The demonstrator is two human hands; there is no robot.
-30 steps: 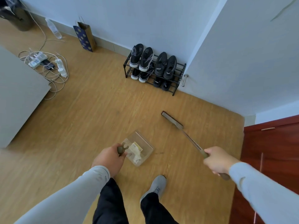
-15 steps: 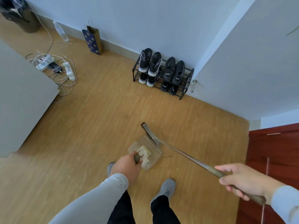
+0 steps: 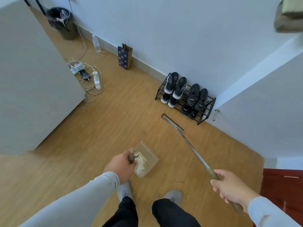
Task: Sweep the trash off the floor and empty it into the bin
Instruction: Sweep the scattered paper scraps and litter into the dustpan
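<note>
Left hand (image 3: 120,167) fist-curled round the dark grip of a clear dustpan (image 3: 146,158), pan held just ahead of the feet; can't tell if it touches the floor (image 3: 114,122) or hangs above it; inside the pan lies pale trash (image 3: 141,162), yellowish-white scraps w/ some print, bunched near the handle end. Right hand (image 3: 229,188) wrapped round the olive grip of a broom (image 3: 190,143), fingers curled over the top, thumb side toward the shaft; shaft slants up-left from the hand; broom head (image 3: 172,122) low over or on the floor, can't tell which, just in front of the shoe rack (image 3: 203,110), well apart from the pan.

Bin (image 3: 61,22) at top left, dark, black liner, by the wall, far from both hands; white cable runs past it along the floor. Near it: plastic bottle (image 3: 96,43) upright by the skirting; blue dotted paper bag (image 3: 125,57) against the wall; power strips (image 3: 85,72) w/ tangled white cords and a dark phone, beside a big grey panel (image 3: 32,82) at left.

Shoe rack holds dark sneakers on two tiers, white-soled pair at left, black pairs at right. Grey socked feet (image 3: 173,195) and black trousers at bottom centre; light grey sleeves on both arms. Red-brown door (image 3: 283,190) at lower right; blurred brownish thing at top right corner, unclear what.
</note>
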